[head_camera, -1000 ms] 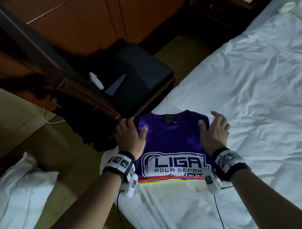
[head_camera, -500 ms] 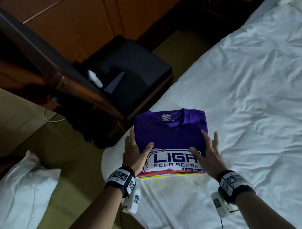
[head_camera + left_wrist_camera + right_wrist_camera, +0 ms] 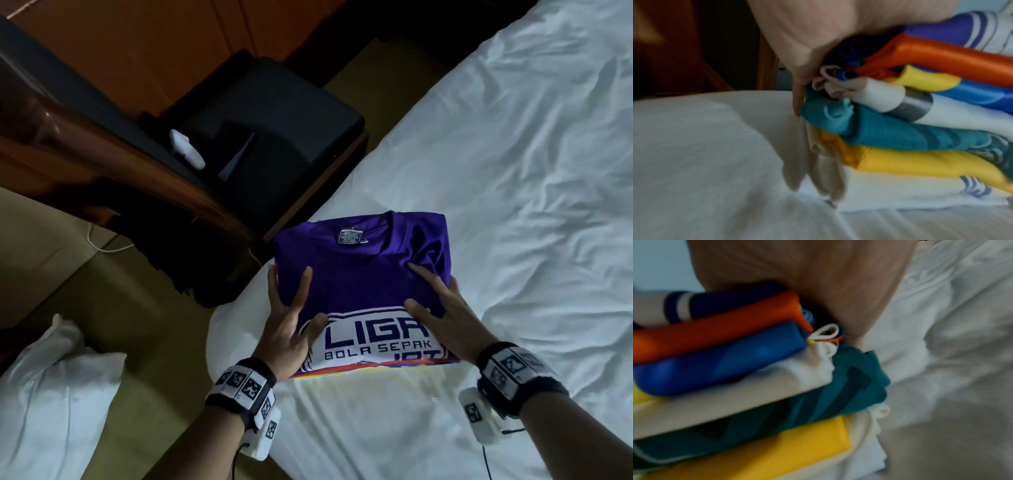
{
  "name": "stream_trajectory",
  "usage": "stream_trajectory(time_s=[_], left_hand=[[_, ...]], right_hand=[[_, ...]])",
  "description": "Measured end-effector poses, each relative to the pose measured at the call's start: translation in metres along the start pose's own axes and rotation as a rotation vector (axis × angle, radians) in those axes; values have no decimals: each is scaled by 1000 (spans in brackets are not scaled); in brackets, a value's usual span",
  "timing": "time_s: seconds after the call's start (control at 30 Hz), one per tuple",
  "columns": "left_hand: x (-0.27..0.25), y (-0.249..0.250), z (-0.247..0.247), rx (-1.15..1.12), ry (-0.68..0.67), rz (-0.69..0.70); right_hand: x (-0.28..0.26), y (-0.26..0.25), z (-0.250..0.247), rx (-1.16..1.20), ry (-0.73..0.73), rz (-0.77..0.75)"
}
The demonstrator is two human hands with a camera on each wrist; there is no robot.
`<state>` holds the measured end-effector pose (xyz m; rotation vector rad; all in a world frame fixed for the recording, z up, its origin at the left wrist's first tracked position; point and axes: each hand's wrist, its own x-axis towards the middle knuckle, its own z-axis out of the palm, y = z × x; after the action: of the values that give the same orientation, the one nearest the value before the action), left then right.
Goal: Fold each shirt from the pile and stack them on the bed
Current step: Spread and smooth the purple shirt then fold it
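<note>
The folded purple shirt [image 3: 359, 284] tops a stack of folded shirts [image 3: 920, 129] on the white bed [image 3: 513, 171], at lower centre of the head view, and lies directly between the hands. The left hand [image 3: 291, 318] clasps the stack's left edge and the right hand [image 3: 442, 315] its right edge, thumbs on top and fingers curled down the sides (the wrist views show this, blurred). Neither hand looks nearer. The collar points toward the top of the frame, the long axis running bottom to top
</note>
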<state>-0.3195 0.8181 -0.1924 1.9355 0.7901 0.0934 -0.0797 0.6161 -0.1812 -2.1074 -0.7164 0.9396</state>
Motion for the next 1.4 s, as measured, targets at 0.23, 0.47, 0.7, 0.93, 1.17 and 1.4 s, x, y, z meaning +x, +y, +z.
stream_trajectory(time_s=[0.23, 0.47, 0.7, 0.93, 1.17, 1.4], left_hand=[[18, -7, 1, -245, 16, -125], [25, -12, 2, -276, 2, -154], [32, -22, -5, -444, -56, -202], [34, -16, -4, -717, -50, -225], [23, 20, -23, -751, 10, -212], [-39, 83, -48, -779, 74, -89]], right_hand=[[12, 9, 9, 136, 0, 51], [11, 12, 15, 254, 0, 66], [12, -2, 18, 431, 49, 97], [11, -7, 21, 483, 72, 107], [-9, -33, 8, 504, 129, 27], [-75, -91, -30, 507, 92, -92]])
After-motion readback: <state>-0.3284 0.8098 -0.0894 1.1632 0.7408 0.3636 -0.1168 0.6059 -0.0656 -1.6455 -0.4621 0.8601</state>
